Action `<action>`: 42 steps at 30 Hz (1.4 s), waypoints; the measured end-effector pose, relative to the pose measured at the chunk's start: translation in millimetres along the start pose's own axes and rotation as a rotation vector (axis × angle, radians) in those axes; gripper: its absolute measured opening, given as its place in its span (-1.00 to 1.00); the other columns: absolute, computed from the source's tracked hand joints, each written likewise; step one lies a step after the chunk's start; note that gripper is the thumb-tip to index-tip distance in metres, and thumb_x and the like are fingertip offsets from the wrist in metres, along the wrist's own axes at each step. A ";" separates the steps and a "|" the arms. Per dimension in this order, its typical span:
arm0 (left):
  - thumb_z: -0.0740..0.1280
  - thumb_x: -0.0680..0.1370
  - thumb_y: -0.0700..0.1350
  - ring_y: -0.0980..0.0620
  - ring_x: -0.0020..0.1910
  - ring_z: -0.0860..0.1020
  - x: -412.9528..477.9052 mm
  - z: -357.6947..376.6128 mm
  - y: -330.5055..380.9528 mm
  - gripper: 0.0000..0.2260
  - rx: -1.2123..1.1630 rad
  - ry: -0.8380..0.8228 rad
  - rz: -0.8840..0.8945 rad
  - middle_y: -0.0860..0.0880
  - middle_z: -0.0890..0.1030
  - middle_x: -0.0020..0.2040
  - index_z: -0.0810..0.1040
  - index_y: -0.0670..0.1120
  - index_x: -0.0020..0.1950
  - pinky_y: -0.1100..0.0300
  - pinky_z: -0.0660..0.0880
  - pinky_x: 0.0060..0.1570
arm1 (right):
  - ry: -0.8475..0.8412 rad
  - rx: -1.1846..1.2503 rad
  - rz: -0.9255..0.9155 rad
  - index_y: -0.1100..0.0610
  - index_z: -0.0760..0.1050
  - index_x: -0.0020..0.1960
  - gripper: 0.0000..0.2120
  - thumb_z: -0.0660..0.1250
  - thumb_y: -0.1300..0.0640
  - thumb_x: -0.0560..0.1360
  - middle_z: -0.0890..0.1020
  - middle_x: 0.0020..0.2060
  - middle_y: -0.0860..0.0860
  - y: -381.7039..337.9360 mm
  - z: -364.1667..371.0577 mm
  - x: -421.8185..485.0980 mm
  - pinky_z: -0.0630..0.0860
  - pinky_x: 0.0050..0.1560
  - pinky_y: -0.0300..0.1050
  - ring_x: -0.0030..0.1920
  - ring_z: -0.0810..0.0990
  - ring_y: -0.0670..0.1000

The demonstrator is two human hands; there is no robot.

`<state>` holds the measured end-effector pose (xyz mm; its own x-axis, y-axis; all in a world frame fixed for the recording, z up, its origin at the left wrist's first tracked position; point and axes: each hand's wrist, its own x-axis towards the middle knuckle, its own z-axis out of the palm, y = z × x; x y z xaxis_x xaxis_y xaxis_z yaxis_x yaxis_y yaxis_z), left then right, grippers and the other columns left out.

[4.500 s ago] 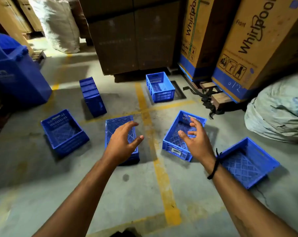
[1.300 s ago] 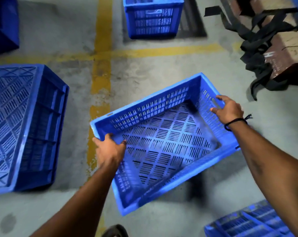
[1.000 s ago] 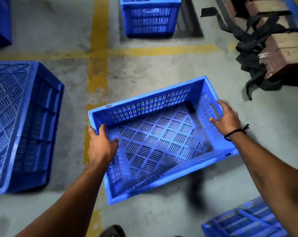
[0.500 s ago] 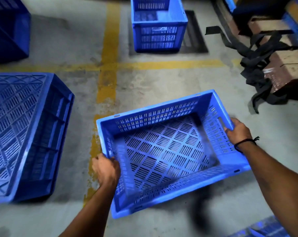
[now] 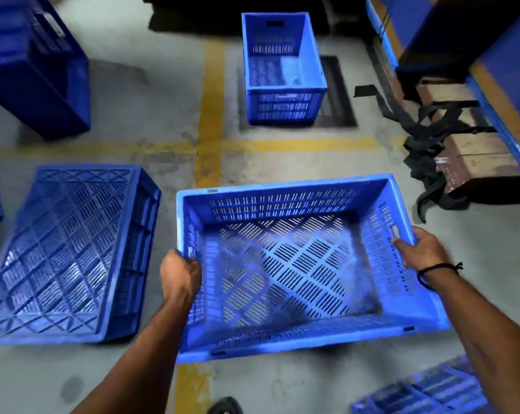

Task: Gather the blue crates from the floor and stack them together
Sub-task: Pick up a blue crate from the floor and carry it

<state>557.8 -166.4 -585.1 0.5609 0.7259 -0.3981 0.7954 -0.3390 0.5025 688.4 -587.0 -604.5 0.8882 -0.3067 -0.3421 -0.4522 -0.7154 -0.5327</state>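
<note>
I hold an open blue crate (image 5: pixel 288 264) off the floor in front of me, opening up. My left hand (image 5: pixel 179 274) grips its left wall, and my right hand (image 5: pixel 421 249) grips the right wall at the handle slot. An upturned blue crate (image 5: pixel 64 252) lies bottom-up on the floor to the left. Another blue crate (image 5: pixel 282 70) stands upright farther ahead. A fourth blue crate (image 5: pixel 34 64) lies on its side at the upper left. Part of one more blue crate (image 5: pixel 426 392) shows at the bottom right.
Yellow floor lines (image 5: pixel 211 121) cross under the crates on the grey concrete. Black straps (image 5: pixel 426 150) drape over wooden blocks (image 5: pixel 474 153) at the right, beside tall boxes with blue bases (image 5: pixel 492 64). A dark pallet load (image 5: pixel 223 13) stands behind the far crate.
Both hands took hold of the crate's side walls and lifted it. It has turned squarer to me and moved nearer, and the view has tilted up towards the far crate.
</note>
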 end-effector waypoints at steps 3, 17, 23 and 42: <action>0.26 0.50 -0.22 -0.33 0.01 0.54 -0.6 -56.0 32.4 -0.82 0.022 -0.004 0.037 -0.39 0.57 0.01 0.48 -0.34 -0.02 -0.03 0.45 -0.05 | -0.030 0.066 0.036 0.15 0.51 -0.03 -0.87 0.37 0.17 0.44 0.48 -0.46 0.10 -26.2 -31.0 -18.9 0.51 -0.39 -0.03 -0.52 0.42 0.09; 0.27 0.51 -0.16 -0.35 0.07 0.53 15.1 -263.3 169.1 -0.75 0.044 -0.032 0.206 -0.39 0.57 0.05 0.51 -0.33 0.07 -0.05 0.46 0.01 | -0.027 0.346 0.105 0.07 0.33 -0.24 -0.73 0.16 0.38 0.53 0.37 -0.42 0.14 -204.0 -149.5 -112.5 0.25 -0.72 -0.33 -0.73 0.24 -0.15; 0.27 0.48 -0.17 -0.34 0.03 0.55 52.2 -289.4 217.3 -0.78 0.052 -0.019 0.233 -0.37 0.59 0.03 0.52 -0.28 0.04 -0.05 0.49 -0.02 | -0.005 0.405 0.095 0.18 0.38 -0.03 -0.95 0.18 0.30 0.55 0.36 -0.41 0.10 -251.6 -153.8 -94.2 0.24 -0.73 -0.32 -0.72 0.30 -0.17; 0.23 0.50 -0.11 -0.29 0.07 0.55 266.9 -320.8 371.7 -0.78 0.100 0.073 0.166 -0.29 0.59 0.08 0.52 -0.17 0.07 -0.03 0.48 -0.01 | -0.009 0.400 0.111 0.15 0.37 -0.03 -0.92 0.18 0.14 0.59 0.35 -0.45 0.08 -432.8 -68.5 67.7 0.30 -0.71 -0.31 -0.73 0.26 -0.16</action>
<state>929.4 93.3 -258.5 0.6713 0.6950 -0.2577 0.7139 -0.5127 0.4770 949.9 -341.1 -344.1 0.8325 -0.3614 -0.4200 -0.5424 -0.3771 -0.7507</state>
